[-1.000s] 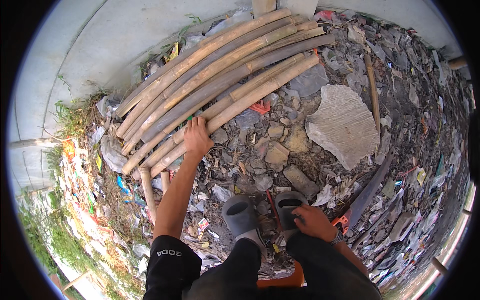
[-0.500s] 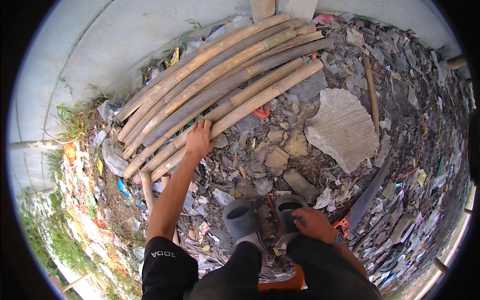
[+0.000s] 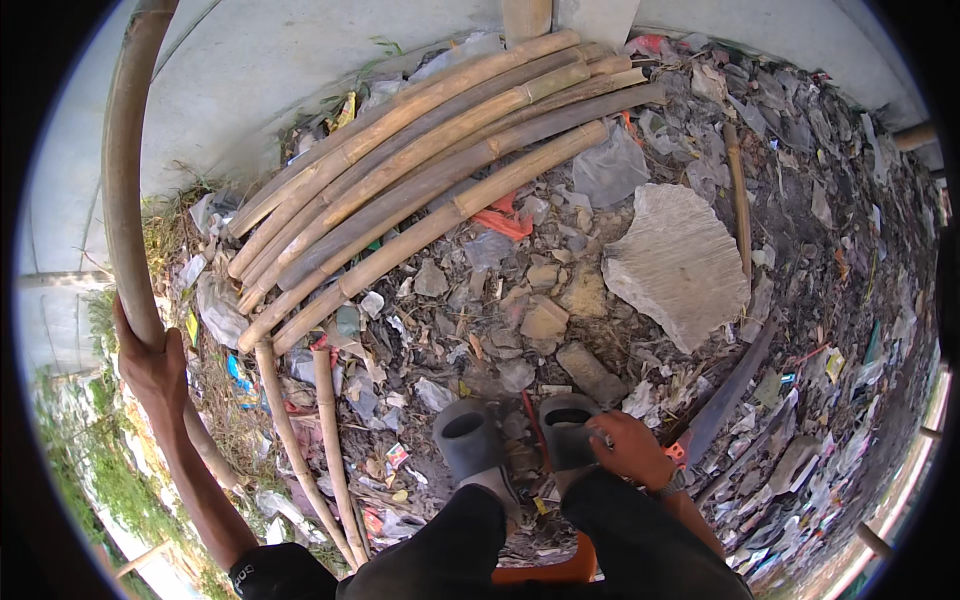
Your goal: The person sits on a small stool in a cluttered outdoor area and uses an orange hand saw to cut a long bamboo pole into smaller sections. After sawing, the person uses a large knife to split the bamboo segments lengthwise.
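Note:
My left hand (image 3: 152,372) is wrapped round a long bamboo pole (image 3: 124,190), raised nearly upright at the far left. Beside it, several more bamboo poles (image 3: 400,180) lie side by side in a pile along the wall. Their near ends lie by two thinner bamboo pieces (image 3: 325,420) that point toward me. Over my right shoe (image 3: 568,425), my right hand (image 3: 632,452) is closed with its fingers curled; whether something small is in it I cannot make out. Close by that wrist lies a hand saw (image 3: 730,400) with an orange handle.
A flat, jagged stone slab (image 3: 675,265) lies right of centre, with a thin stick (image 3: 738,190) beyond it. Rubble and plastic litter (image 3: 830,330) cover the ground. A pale wall (image 3: 290,70) closes off the far side. Something orange (image 3: 550,570) shows beneath me.
My left hand has taken the nearest bamboo pole off the pile and swung it up to the left. Two thinner bamboo pieces now show more fully. My right hand stays near the shoe.

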